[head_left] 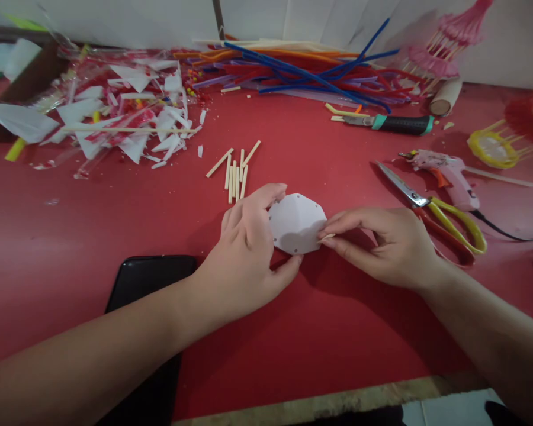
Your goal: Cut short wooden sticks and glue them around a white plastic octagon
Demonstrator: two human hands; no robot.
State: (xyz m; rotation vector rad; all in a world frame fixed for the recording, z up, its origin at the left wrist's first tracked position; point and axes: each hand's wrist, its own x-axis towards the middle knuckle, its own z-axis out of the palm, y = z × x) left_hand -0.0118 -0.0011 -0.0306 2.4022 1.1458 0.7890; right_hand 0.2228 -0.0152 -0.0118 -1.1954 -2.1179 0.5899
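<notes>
From where I stand, with the head view to go by, the white many-sided card disc is on the red bench, between the person's two hands. The left hand is curved round its left side, fingers at the far edge and thumb at the near one, holding it. The right hand is pinched narrow, thumb and finger closed on a short wooden stick at the disc's right edge.

I'd judge the disc to be very light, stiff enough when flat but easily creased, its small rim holes liable to tear under a hard push. Best held by opposite edges, as here, with a gentle squeeze. The stick looks rigid and light, likely easy to roll between fingertips; gripping close to the working end should steady it. The loose wooden sticks beyond the left hand look likely to handle the same way
</notes>
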